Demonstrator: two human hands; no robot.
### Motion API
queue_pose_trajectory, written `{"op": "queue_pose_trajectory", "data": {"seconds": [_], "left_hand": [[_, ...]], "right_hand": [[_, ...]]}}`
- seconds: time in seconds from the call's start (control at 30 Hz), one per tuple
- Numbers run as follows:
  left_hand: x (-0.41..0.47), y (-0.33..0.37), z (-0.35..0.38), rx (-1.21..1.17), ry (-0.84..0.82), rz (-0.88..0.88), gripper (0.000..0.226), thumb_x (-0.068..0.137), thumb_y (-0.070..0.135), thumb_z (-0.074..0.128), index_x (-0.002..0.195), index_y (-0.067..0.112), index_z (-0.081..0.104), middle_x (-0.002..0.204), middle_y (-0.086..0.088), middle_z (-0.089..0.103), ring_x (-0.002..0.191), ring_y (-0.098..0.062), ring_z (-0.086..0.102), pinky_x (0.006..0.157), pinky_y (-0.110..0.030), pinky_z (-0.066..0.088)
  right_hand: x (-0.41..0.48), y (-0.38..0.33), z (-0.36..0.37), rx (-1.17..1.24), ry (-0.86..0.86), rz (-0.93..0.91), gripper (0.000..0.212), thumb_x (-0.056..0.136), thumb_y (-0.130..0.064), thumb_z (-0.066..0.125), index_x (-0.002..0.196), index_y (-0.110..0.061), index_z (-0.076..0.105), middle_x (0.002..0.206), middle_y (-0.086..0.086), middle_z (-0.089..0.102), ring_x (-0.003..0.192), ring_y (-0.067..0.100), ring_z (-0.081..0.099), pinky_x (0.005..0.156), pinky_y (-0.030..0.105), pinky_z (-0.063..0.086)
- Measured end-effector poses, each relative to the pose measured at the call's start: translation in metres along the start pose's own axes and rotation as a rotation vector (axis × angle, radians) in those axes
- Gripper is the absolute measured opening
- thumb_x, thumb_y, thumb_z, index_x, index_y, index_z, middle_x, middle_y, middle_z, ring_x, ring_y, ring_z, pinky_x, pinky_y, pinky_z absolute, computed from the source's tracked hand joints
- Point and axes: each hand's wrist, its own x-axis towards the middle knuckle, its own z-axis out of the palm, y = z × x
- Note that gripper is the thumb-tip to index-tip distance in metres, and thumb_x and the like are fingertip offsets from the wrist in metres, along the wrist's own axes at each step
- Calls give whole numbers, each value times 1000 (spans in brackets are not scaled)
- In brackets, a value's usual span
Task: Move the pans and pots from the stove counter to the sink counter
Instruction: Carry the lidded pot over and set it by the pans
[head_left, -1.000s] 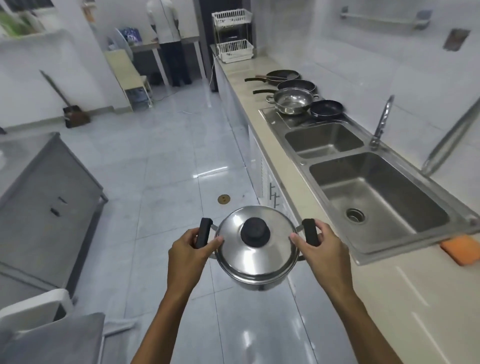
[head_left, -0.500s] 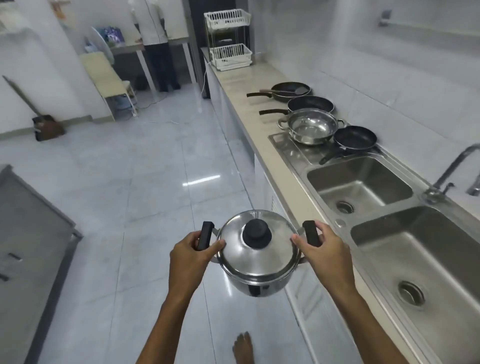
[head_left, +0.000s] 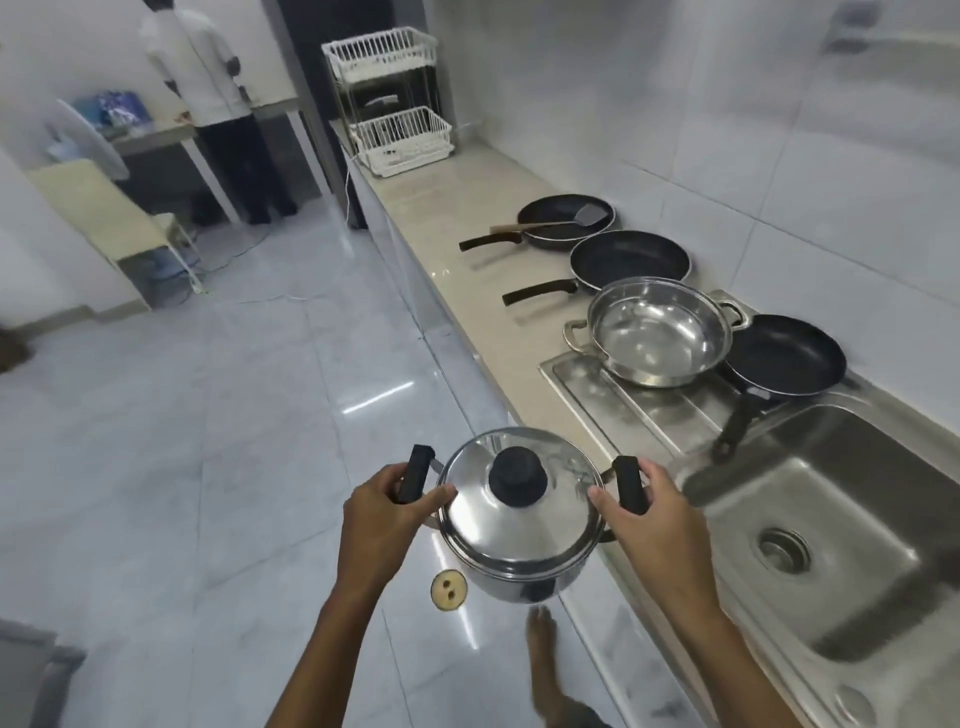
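I carry a lidded steel pot (head_left: 519, 525) with a black knob in front of me, above the floor beside the counter. My left hand (head_left: 382, 514) grips its left black handle and my right hand (head_left: 649, 512) grips the right one. On the sink counter (head_left: 447, 218) lie a black frying pan with a spatula in it (head_left: 561, 215), a second black pan (head_left: 628, 260), an open steel pot (head_left: 657, 330) on the drainboard and a third black pan (head_left: 784, 356) beside it.
A steel sink basin (head_left: 831, 551) lies to the right of the pot. A white wire dish rack (head_left: 389, 124) stands at the counter's far end. A person (head_left: 218, 93) stands at a table far left, near a chair (head_left: 109, 223). A floor drain (head_left: 448, 590) is below.
I have walked forward along the counter with the pot; the pans and drainboard are now much closer and the second sink basin has slid out of view.
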Motion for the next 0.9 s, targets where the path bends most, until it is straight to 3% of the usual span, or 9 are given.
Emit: {"op": "queue_pose_trajectory", "data": {"seconds": [0.1, 0.23, 0.37, 0.5, 0.63, 0.77, 0.9], "left_hand": [[85, -3, 16, 32, -27, -43, 41, 68, 53, 85, 98, 29, 70, 80, 9, 70, 72, -12, 66, 61, -18, 48], [202, 7, 21, 83, -56, -72, 42, 70, 53, 85, 99, 26, 72, 79, 6, 72, 71, -15, 68, 59, -16, 48], [300, 17, 17, 102, -42, -95, 37, 68, 51, 88, 94, 29, 74, 76, 6, 74, 71, -13, 68, 62, -22, 50], [394, 24, 14, 118, -29, -85, 37, 67, 52, 88, 93, 30, 74, 79, 17, 74, 73, -6, 68, 60, -20, 48], [492, 23, 22, 189, -46, -26, 36, 71, 51, 85, 93, 25, 73, 75, 9, 72, 69, 3, 64, 52, -8, 40], [595, 22, 47, 235, -138, 41, 43, 75, 52, 82, 99, 18, 71, 81, 8, 71, 69, -6, 64, 55, -11, 39], [673, 29, 76, 287, -259, 85, 45, 76, 52, 81, 99, 17, 66, 79, 10, 65, 69, -5, 62, 55, -12, 38]], "right_hand": [[76, -17, 38, -16, -32, 33, 61, 81, -54, 73, 131, -26, 54, 87, -8, 72, 80, 14, 68, 73, 32, 54], [174, -54, 82, -18, -25, 55, 70, 81, -51, 73, 141, -25, 47, 101, -6, 70, 87, 13, 62, 76, 27, 46], [257, -92, 115, 15, -73, 38, 73, 82, -48, 74, 143, -21, 44, 121, -1, 68, 108, 21, 65, 91, 42, 55], [340, -126, 157, -11, -65, 25, 66, 80, -49, 75, 135, -22, 51, 108, 1, 74, 100, 24, 69, 86, 43, 56], [415, -139, 204, -15, 20, 41, 77, 80, -52, 74, 143, -19, 47, 123, 4, 71, 113, 27, 65, 90, 30, 48], [482, -147, 247, -1, 116, 107, 76, 79, -52, 75, 143, -21, 46, 123, 4, 71, 111, 26, 65, 88, 28, 47], [533, -156, 269, -21, 231, 212, 78, 79, -46, 77, 145, -23, 43, 126, 5, 69, 112, 29, 63, 86, 27, 45]]}}
